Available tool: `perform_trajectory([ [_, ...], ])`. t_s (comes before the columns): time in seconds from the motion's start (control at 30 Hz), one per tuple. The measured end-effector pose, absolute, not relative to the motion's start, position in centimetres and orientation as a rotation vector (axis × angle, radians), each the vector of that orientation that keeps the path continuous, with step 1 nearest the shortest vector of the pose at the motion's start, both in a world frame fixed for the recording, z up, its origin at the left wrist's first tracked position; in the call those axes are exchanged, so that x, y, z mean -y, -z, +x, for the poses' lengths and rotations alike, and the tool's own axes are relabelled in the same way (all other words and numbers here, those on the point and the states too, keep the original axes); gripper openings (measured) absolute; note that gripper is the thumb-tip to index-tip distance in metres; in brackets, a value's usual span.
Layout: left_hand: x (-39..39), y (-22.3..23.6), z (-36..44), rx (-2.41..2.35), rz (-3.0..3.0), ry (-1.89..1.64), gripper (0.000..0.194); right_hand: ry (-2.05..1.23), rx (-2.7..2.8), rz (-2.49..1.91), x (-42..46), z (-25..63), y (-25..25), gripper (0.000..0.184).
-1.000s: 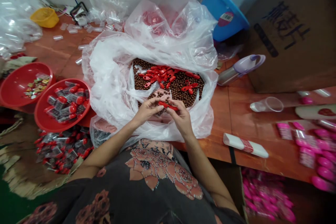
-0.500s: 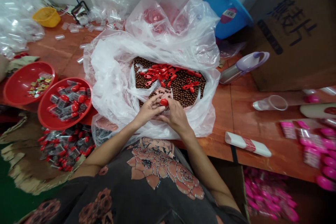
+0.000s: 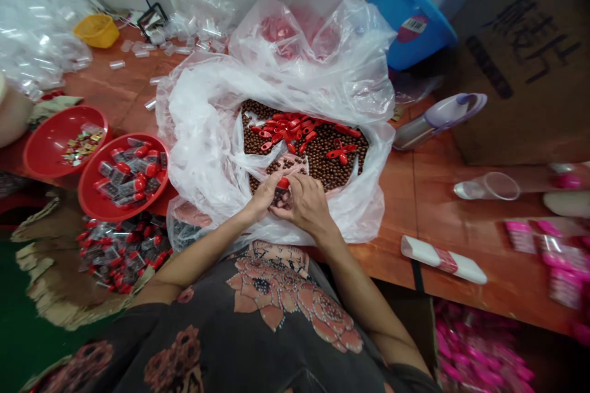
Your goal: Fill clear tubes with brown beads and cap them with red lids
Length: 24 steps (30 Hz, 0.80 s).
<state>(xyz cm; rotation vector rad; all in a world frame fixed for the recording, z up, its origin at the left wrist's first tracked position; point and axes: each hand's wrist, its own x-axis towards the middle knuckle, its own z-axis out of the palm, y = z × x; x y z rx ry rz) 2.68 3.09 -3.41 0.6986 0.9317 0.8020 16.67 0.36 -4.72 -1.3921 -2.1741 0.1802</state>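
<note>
While a small container (image 3: 282,198) with a red cap (image 3: 283,183) is over the near part of the opening of the plastic bag (image 3: 193,116), the left hand (image 3: 262,195) and right hand (image 3: 310,201) are closed together around it, partly hiding it. Inside the bag lie brown balls (image 3: 325,166), with red plastic pieces (image 3: 291,130) heaped on them. Left of the bag stands a bowl (image 3: 88,206) of capped containers (image 3: 132,173); right of it, a flask (image 3: 415,131); behind it, rightward, a blue tub (image 3: 400,1).

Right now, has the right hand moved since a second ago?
Yes, the right hand has moved left, toward the left hand, judged against the crossed red pieces lying on the brown balls.
</note>
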Motion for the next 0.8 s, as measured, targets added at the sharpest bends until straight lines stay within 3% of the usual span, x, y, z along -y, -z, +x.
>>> perform_trajectory([
  [0.27, -2.9, 2.4, 1.3, -0.949, 0.814, -0.809, 0.066, -0.201, 2.212, -1.270, -0.7, 15.8, 4.9, 0.073],
  [0.43, -5.3, -2.2, -8.0, -1.388, 1.353, -1.161, 0.053, -0.318, 2.213, -1.271, -0.3, 15.2, 6.9, 0.094],
  [0.5, -6.1, -4.4, -13.6, -1.717, 1.495, -1.298, 0.050, -0.346, 2.212, -1.249, -0.4, 15.4, 8.2, 0.088],
  [0.67, -8.0, -8.3, -22.0, -2.470, 1.891, -1.134, 0.039, -0.397, 2.184, -1.228, -0.5, 15.7, 10.1, 0.078],
  [0.8, -12.0, -8.8, -17.6, -2.249, 2.233, -1.221, 0.030, -0.400, 2.175, -1.228, -0.4, 15.6, 10.6, 0.071],
])
